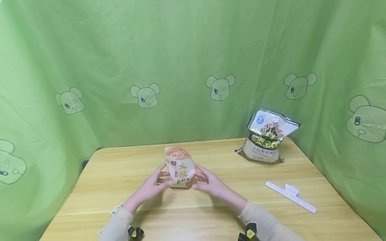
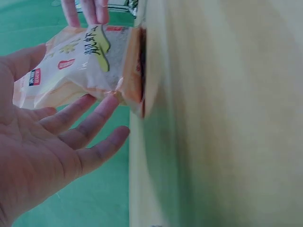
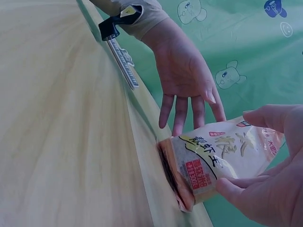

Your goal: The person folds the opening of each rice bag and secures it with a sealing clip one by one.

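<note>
Left hand [image 1: 151,186] and right hand [image 1: 212,185], fingers spread, are flanking the 太粮 rice bag [image 1: 182,169]; light, even pressure should be steadying it!

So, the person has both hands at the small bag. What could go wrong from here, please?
The small bag is upright between the left hand and the right hand, so it might tip or slip if one of them lets go first. In the head view, the left sleeve partly hides a clip on the table, so moving that arm could push it aside.
</note>
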`<act>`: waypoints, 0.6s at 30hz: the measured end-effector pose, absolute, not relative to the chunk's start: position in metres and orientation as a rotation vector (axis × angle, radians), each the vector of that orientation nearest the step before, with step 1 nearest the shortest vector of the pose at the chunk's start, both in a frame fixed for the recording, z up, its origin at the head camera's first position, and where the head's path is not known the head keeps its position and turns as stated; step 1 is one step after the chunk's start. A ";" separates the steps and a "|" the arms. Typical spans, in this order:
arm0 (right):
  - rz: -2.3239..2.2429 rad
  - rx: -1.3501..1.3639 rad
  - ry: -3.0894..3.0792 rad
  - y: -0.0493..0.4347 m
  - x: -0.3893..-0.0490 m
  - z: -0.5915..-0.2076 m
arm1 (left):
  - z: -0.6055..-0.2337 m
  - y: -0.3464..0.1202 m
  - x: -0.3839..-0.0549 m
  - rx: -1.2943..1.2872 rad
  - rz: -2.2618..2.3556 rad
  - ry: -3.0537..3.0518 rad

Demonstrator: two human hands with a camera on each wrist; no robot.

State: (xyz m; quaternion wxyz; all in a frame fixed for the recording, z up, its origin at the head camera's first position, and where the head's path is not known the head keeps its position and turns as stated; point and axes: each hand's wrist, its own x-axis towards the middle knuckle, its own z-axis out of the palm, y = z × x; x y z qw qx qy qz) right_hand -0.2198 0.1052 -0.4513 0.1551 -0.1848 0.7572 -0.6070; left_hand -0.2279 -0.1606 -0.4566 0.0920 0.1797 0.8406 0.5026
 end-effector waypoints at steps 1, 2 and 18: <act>-1.724 -0.535 2.185 0.106 -0.220 -0.451 | -0.456 -0.161 -0.228 0.535 1.481 2.495; -1.712 -0.537 2.198 0.106 -0.221 -0.451 | -0.455 -0.162 -0.229 0.530 1.476 2.496; -1.640 -0.435 2.390 0.118 -0.232 -0.443 | -0.421 -0.179 -0.247 0.539 1.420 2.774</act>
